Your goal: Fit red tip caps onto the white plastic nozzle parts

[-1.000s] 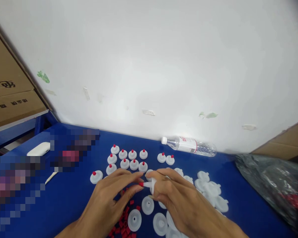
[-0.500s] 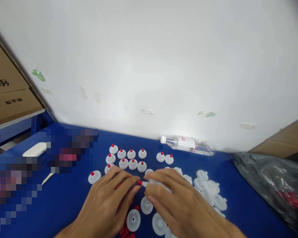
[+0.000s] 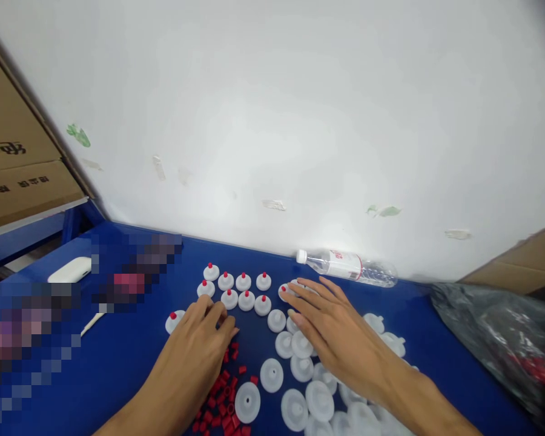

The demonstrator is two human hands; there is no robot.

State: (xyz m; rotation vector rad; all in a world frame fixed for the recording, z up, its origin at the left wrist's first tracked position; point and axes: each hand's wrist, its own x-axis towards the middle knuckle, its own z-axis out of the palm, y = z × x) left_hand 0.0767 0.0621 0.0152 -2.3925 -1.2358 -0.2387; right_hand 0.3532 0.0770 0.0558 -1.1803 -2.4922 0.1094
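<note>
Blue counter (image 3: 131, 363) against a white wall (image 3: 272, 121), red caps (image 3: 220, 398) beside plain discs (image 3: 320, 402).

No longer meeting over one shared disc as half a second ago: right hand (image 3: 329, 318) now spread palm-down across red-tipped discs (image 3: 246, 302) at the back, left hand (image 3: 209, 330) curled near the caps. Likely meaning: one more disc tipped in red and let go. Left fingertips too hidden to tell any pinch. Most red-tipped discs in loose rows beyond the left hand; plain discs heaped around and beyond the right forearm (image 3: 393, 375). Bottle (image 3: 344, 266) on its side just behind the right hand, bag (image 3: 490, 339) well off to the right; only the hands themselves blocking some discs from view.
</note>
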